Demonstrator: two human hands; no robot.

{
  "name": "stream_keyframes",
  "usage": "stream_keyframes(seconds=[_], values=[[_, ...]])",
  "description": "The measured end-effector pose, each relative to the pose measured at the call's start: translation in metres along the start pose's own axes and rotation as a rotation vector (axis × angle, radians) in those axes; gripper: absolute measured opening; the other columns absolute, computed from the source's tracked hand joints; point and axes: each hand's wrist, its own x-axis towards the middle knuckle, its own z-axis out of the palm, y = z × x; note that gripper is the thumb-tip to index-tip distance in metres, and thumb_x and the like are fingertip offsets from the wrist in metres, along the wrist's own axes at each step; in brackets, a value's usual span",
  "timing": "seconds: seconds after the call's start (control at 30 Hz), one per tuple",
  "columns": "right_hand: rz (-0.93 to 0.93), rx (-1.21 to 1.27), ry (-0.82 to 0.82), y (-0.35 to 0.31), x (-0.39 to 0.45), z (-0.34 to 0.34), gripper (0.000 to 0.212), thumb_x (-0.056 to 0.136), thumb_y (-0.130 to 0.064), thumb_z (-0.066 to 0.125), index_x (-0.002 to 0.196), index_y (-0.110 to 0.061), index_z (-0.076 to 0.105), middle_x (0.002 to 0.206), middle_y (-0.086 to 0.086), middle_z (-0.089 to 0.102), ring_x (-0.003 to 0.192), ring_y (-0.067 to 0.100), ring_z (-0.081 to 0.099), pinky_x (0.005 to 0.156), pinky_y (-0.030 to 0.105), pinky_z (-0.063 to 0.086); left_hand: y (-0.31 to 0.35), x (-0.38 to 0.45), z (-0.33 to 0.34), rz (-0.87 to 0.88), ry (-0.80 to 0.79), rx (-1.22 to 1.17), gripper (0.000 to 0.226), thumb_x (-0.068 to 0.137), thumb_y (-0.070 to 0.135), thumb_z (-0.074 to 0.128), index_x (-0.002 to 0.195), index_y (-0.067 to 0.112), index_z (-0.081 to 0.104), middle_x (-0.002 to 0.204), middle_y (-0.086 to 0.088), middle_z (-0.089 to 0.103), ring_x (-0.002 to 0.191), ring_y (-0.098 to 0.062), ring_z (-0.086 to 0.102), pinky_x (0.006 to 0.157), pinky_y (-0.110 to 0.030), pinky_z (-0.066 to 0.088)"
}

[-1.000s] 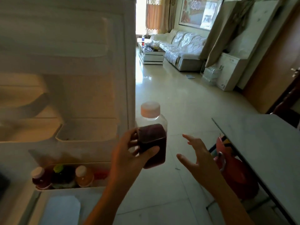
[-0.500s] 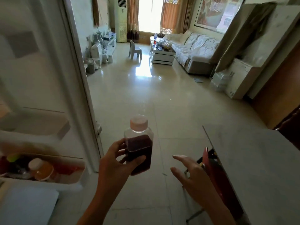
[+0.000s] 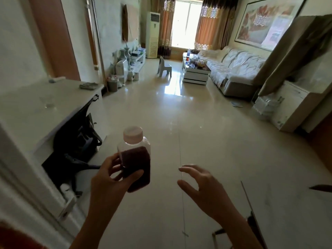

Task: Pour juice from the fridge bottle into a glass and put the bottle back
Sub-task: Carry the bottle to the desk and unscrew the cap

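**Bottle upright in my left hand, glass off to the far left**

On the white counter at my far left, I am seeing what looks like a clear glass, faint and blurred, standing well apart from my grip, up and to the left of it. That direction is what the coming move depends on, and my left hand is the nearer one.

My left hand is wrapping the juice bottle, thumb across the front and fingers behind, clamping the lower body. The bottle is standing upright, long axis vertical, its pale cap on top and apparently not yet unscrewed. It is a squarish, clear plastic bottle with smooth walls; dark red-brown juice is filling it up to the shoulder, leaving a clear band below the neck.

My right hand is hovering just beside the bottle, fingers spread and curved, gripping nothing. I judge it will be taking the cap.
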Motion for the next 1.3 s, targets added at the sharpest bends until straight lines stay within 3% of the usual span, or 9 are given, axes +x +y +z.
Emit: stream_keyframes(seconds=[0.07,0.13,0.33,0.43,0.67,0.8,0.97,1.13,1.3], values=[[-0.017,-0.015,-0.002,0.014,0.033,-0.007,0.045,0.086,-0.055,0.047,0.125,-0.033,0.051,0.131,-0.014,0.052,0.113,0.002,0.048,0.093,0.027,0.044,-0.002,0.028,0.016,0.016,-0.015,0.029,0.062,0.062,0.013,0.081,0.117,0.021,0.054,0.103,0.004,0.064,0.098,-0.008,0.061,0.076,-0.018,0.05],[-0.033,-0.017,0.007,0.029,0.066,-0.011,0.045,0.086,-0.056,0.047,0.124,-0.033,0.051,0.131,-0.014,0.052,0.113,0.004,0.05,0.093,0.032,0.046,-0.004,0.056,0.03,0.014,0.002,0.041,0.063,0.062,0.015,0.082,0.119,0.019,0.055,0.104,0.006,0.065,0.097,-0.006,0.062,0.072,-0.011,0.049],[-0.103,0.006,-0.059,0.072,0.175,-0.002,0.042,0.087,-0.051,0.05,0.123,-0.032,0.052,0.129,-0.015,0.053,0.11,0.004,0.051,0.088,0.025,0.044,-0.021,0.137,0.071,-0.028,0.116,0.052,0.062,0.059,0.009,0.084,0.114,0.02,0.057,0.098,0.009,0.065,0.087,0.008,0.062,0.066,-0.002,0.046],[-0.155,0.024,-0.094,0.095,0.238,0.01,0.039,0.086,-0.052,0.052,0.12,-0.034,0.054,0.126,-0.017,0.055,0.111,0.004,0.051,0.086,0.027,0.046,-0.034,0.178,0.091,-0.048,0.189,0.074,0.062,0.059,0.012,0.084,0.114,0.017,0.057,0.096,0.01,0.065,0.087,0.0,0.063,0.065,-0.001,0.045],[-0.348,0.04,-0.243,0.132,0.383,0.027,0.038,0.087,-0.051,0.051,0.12,-0.034,0.055,0.127,-0.018,0.053,0.113,0.004,0.05,0.088,0.035,0.048,-0.052,0.272,0.142,-0.121,0.412,0.133,0.06,0.059,0.013,0.085,0.112,0.022,0.059,0.094,0.015,0.064,0.087,-0.003,0.062,0.062,0.0,0.044],[-0.417,0.079,-0.291,0.145,0.454,0.039,0.037,0.086,-0.052,0.052,0.119,-0.035,0.055,0.126,-0.018,0.053,0.114,0.004,0.049,0.09,0.036,0.047,-0.062,0.312,0.159,-0.186,0.531,0.108,0.058,0.058,0.01,0.085,0.108,0.026,0.061,0.096,0.008,0.068,0.087,-0.006,0.066,0.064,-0.01,0.051],[-0.476,0.081,-0.334,0.153,0.533,0.062,0.041,0.084,-0.057,0.047,0.118,-0.035,0.056,0.125,-0.019,0.055,0.111,0.004,0.052,0.089,0.032,0.048,-0.078,0.36,0.165,-0.236,0.625,0.155,0.056,0.057,0.011,0.085,0.094,0.041,0.057,0.082,0.022,0.07,0.084,0.009,0.063,0.062,-0.004,0.048],[-0.529,0.105,-0.372,0.143,0.618,0.097,0.039,0.085,-0.056,0.048,0.119,-0.038,0.054,0.126,-0.022,0.053,0.113,0.001,0.05,0.089,0.032,0.047,-0.111,0.427,0.156,-0.254,0.681,0.175,0.056,0.057,0.005,0.085,0.105,0.022,0.063,0.088,0.01,0.071,0.086,0.005,0.065,0.068,-0.007,0.051],[-0.609,0.073,-0.43,0.114,0.71,0.124,0.039,0.088,-0.052,0.049,0.123,-0.036,0.051,0.13,-0.021,0.048,0.115,0.0,0.045,0.09,0.027,0.042,-0.137,0.509,0.136,-0.23,0.717,0.198,0.056,0.057,0.005,0.085,0.105,0.019,0.061,0.087,0.029,0.068,0.084,0.009,0.064,0.065,-0.003,0.047]])
